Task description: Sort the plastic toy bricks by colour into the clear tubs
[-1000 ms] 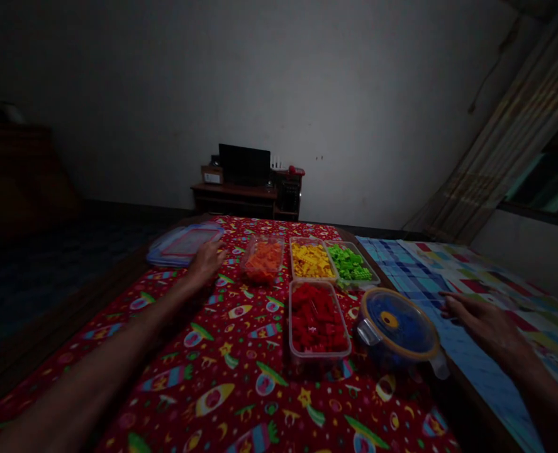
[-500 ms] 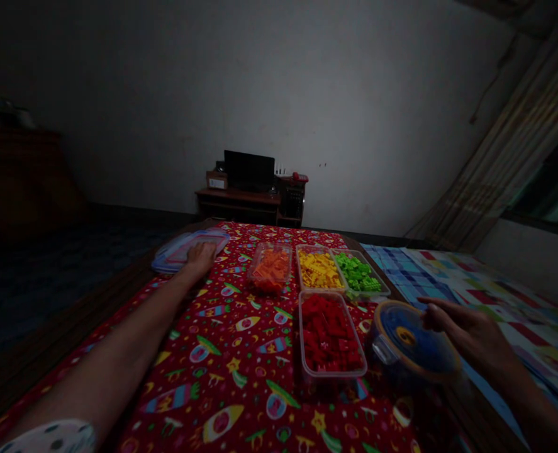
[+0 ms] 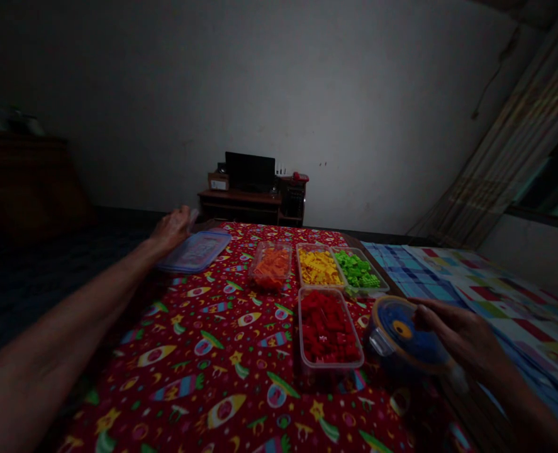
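My left hand (image 3: 171, 228) reaches far out and grips the near-left edge of a clear blue-rimmed lid (image 3: 194, 251), tilting it up off the red patterned cloth (image 3: 222, 365). On the right, my right hand (image 3: 462, 336) rests with curled fingers on the lid of a round blue container with an orange rim (image 3: 404, 336). Between them stand open clear tubs of bricks: red (image 3: 328, 327), orange (image 3: 272, 265), yellow (image 3: 317, 267) and green (image 3: 358, 269).
A blue checked and multicoloured cloth (image 3: 477, 283) lies to the right of the table. Against the far wall stands a low wooden desk (image 3: 250, 201) with a dark monitor. Striped curtains hang at the right. The room is dim.
My left hand has gone from lying on the lid to gripping its edge and lifting it. My right hand has moved left onto the round blue container.
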{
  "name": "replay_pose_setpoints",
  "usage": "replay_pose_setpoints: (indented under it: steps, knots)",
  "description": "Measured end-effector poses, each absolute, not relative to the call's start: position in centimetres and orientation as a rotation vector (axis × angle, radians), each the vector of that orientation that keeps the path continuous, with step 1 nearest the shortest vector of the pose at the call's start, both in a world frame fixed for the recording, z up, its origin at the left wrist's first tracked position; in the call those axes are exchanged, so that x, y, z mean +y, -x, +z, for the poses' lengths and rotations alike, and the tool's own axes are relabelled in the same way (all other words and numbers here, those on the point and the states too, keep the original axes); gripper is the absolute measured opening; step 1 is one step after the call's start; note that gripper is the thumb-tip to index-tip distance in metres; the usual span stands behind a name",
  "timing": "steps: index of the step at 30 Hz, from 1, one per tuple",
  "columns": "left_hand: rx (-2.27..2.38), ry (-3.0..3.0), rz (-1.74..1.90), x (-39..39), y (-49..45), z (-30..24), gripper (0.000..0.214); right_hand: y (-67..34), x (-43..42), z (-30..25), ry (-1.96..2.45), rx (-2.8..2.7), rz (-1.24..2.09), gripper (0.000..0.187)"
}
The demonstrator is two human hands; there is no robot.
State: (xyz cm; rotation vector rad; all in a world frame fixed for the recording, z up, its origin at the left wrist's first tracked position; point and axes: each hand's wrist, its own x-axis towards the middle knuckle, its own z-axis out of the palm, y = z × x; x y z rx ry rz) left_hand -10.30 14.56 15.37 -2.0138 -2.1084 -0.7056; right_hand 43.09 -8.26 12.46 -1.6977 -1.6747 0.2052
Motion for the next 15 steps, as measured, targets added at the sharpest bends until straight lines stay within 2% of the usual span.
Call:
replay_pose_setpoints:
  steps: [3, 6, 9, 13, 15]
  knots:
    - [-2.152, 1.868, -0.705, 13.3, 11.2, 17.5, 0.038, -41.9, -8.2, 12.6, 1.658, -1.741, 0.24, 0.041]
    - [-2.227, 1.662, -0.918, 11.0, 11.3, 18.8, 0.042, -39.7, -8.1, 12.9, 1.562, -1.834, 0.287, 0.039]
    - [-2.221, 1.64, -1.389, 8.1, 9.4, 18.8, 0.041, -36.4, -7.9, 13.1, 1.461, -1.897, 0.38, 0.038]
    - [-2.226, 1.708, -2.19, 4.2, 2.6, 16.3, 0.024, -31.3, -7.8, 12.7, 1.329, -1.9, 0.533, 0.045]
    - [-2.129, 1.97, -2.577, 2.3, -1.5, 14.6, 0.02, -29.6, -7.3, 12.3, 1.255, -1.879, 0.538, 0.05]
